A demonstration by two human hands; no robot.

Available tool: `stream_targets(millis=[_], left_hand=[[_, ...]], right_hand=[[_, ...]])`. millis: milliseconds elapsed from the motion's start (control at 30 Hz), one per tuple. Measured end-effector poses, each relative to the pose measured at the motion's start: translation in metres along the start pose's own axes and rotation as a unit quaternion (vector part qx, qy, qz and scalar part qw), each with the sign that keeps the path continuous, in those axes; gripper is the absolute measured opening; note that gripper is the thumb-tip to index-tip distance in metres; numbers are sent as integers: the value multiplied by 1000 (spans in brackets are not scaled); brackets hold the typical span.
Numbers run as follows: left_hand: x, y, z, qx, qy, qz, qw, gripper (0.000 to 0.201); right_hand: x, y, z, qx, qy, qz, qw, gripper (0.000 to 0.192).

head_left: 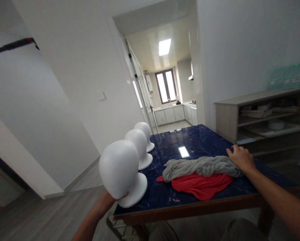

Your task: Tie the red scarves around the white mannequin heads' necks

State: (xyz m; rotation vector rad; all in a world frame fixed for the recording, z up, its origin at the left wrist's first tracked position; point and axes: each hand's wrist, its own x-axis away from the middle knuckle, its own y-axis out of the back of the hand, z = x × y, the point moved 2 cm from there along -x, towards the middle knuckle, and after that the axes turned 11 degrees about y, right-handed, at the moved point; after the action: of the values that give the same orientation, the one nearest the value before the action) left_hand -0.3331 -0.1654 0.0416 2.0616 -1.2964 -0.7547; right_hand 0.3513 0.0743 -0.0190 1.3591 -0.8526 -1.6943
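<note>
Left hand: mostly hidden behind the nearest head form, a fingertip showing at its neck; grip cannot be told. Right hand: nothing held, fingers loosely bent, thumb apart, at the table's right side.

Head forms, three: white, smooth, featureless, each upright on a flared round base. Nearest one largest in view; middle form and far form in a row behind it, along the table's left side.

Cloths, two: grey cloth, thin, wrinkled, bunched lengthwise; red cloth, crumpled, partly under the grey, on its near side. Both lie between the hands, nearer the right; the grey one's right end is just beside the right hand, contact unclear.

Table: glossy dark blue top, pale veining, brown wooden edge; a bright reflection beyond the cloths.

Room: white wall; grey plank-patterned floor; open shelf unit at right, trays and papers inside, pale green pack on top; doorway ahead to a kitchen with window, cabinets and lit ceiling panel.
</note>
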Motion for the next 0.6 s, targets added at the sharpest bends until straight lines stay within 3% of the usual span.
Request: stream_targets(millis=[133, 233, 467, 600], left_hand=[[-4, -1, 1, 69, 51, 45, 995, 89], [-11, -7, -2, 67, 44, 48, 996, 89], [-23, -21, 13, 69, 24, 22, 997, 91], [-13, -19, 29, 89, 26, -5, 996, 91]], right_hand=[[2, 3, 0, -1, 0, 0, 1000, 58], [4, 4, 1, -5, 0, -2, 1000, 57], [5, 7, 4, 2, 1, -2, 1000, 51], [4, 8, 5, -5, -3, -2, 1000, 49]])
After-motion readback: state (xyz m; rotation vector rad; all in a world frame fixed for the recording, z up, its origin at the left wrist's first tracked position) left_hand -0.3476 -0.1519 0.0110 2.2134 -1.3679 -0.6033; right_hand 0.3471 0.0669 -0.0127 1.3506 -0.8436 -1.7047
